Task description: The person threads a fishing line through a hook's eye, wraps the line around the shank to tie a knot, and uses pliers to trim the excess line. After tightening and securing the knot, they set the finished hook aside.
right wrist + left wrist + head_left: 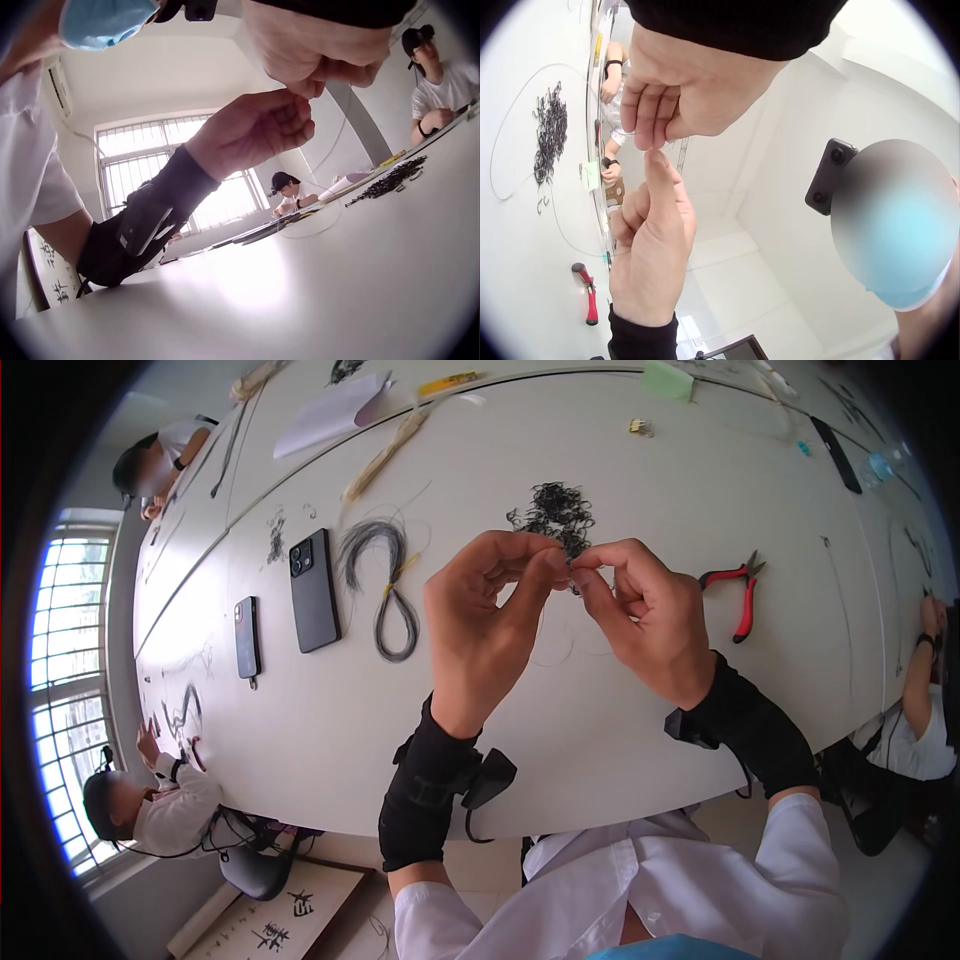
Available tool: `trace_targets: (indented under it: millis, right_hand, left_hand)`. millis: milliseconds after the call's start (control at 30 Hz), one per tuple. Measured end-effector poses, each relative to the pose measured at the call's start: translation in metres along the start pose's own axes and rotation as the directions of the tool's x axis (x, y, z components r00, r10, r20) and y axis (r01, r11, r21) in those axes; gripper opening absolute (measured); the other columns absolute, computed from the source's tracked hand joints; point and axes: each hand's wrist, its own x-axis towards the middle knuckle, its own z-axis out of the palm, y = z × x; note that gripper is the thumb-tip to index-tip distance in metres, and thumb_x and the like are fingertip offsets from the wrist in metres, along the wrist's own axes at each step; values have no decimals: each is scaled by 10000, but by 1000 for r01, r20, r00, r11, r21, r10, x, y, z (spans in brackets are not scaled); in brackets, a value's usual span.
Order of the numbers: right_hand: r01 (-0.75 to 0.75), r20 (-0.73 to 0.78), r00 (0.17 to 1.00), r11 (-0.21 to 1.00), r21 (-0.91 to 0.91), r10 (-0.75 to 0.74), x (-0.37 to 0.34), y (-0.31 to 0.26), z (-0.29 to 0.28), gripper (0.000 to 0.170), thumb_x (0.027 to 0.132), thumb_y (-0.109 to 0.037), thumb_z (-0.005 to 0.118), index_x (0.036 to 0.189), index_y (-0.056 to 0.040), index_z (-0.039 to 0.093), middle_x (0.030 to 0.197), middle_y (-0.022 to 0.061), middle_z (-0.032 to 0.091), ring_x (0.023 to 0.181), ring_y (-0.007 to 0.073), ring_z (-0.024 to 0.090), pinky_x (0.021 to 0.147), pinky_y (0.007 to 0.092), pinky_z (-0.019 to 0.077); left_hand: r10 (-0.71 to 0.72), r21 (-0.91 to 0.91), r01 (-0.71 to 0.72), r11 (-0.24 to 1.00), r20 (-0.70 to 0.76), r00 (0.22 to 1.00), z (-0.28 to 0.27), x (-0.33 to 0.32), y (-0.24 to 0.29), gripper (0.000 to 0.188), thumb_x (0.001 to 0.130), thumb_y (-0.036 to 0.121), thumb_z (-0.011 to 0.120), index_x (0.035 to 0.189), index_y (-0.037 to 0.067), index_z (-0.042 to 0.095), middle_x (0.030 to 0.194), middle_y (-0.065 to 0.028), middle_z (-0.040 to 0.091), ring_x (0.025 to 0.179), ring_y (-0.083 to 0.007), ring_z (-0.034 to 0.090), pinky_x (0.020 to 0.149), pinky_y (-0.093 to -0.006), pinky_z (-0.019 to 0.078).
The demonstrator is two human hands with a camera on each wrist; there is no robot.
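Note:
My left hand [478, 620] and my right hand [655, 622] meet fingertip to fingertip above the table, thumbs and forefingers pinched together. Between them runs a thin clear line [526, 73], which loops out over the table in the left wrist view. Anything small at the fingertips is hidden or too tiny to tell. Just beyond the hands lies a pile of small dark curved pieces [555, 510], also visible in the right wrist view as a dark heap [386, 184]. The hands are raised off the white table [350, 750].
Left of the hands lie a bundle of grey strands [399, 628], a large dark phone [316, 595] and a smaller phone [247, 638]. Red-handled pliers [745, 605] rest at the right. A gold clip [640, 427] and papers [330, 415] lie farther back. Other people sit around the table.

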Motion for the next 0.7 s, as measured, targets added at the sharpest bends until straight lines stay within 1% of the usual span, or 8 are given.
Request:
trace_targets:
  millis: [100,233,333,433,500,600,700]
  right_hand:
    - [21,11,1000,998,-54,-21,-1,0,-1,153,917,-26,715,1037,-47,622,628,33,576,489,102,513,470,267,393]
    - [148,-24,988,978,-148,-153,-1,3,2,166,904,-35,728,1030,-59,622,725,59,661,554,186,617,503,301,471]
    - [236,-30,968,945,-227,-249,-1,5,4,174,894,-35,731,1025,-69,623,772,67,691,603,232,660,525,331,510]
    - [277,-25,956,929,-247,-292,-1,4,5,173,888,-30,728,1020,-72,624,774,67,690,620,242,668,531,340,517]
    - [303,-18,948,916,-265,-318,0,3,4,168,886,-28,725,1014,-70,625,771,68,689,618,240,666,526,339,514]
    - [287,1,955,926,-244,-296,3,2,-1,158,895,-38,727,1013,-72,627,769,71,688,616,238,666,523,335,510]
    - [212,14,977,958,-191,-213,8,-1,-10,125,915,-59,720,1007,-62,637,751,69,679,559,205,622,507,310,475]
  left_hand:
    - [-4,-6,4,1000,-3,1000,0,0,0,114,961,18,694,1017,-82,688,900,-97,734,843,-141,705,821,-273,553]
    - [37,56,-36,998,-7,999,1,0,-1,121,974,27,693,1025,-83,680,909,-102,720,852,-147,695,817,-269,561]
    - [89,259,-78,963,-35,995,2,0,-3,99,958,5,695,1018,-73,683,926,-95,729,857,-140,698,831,-271,556]
    - [163,356,-137,924,-43,986,4,0,-8,83,938,-9,700,1007,-56,696,920,-89,741,856,-139,703,837,-273,554]
    - [202,420,-175,891,-21,979,4,1,-10,80,927,-11,708,998,-49,704,910,-91,748,849,-144,709,832,-275,556]
    - [230,462,-213,861,21,973,4,1,-11,81,911,-17,718,989,-40,713,895,-97,755,835,-155,718,816,-279,560]
    - [227,476,-232,848,70,971,5,1,-10,84,898,-15,729,979,-34,716,894,-103,757,825,-174,725,801,-287,563]
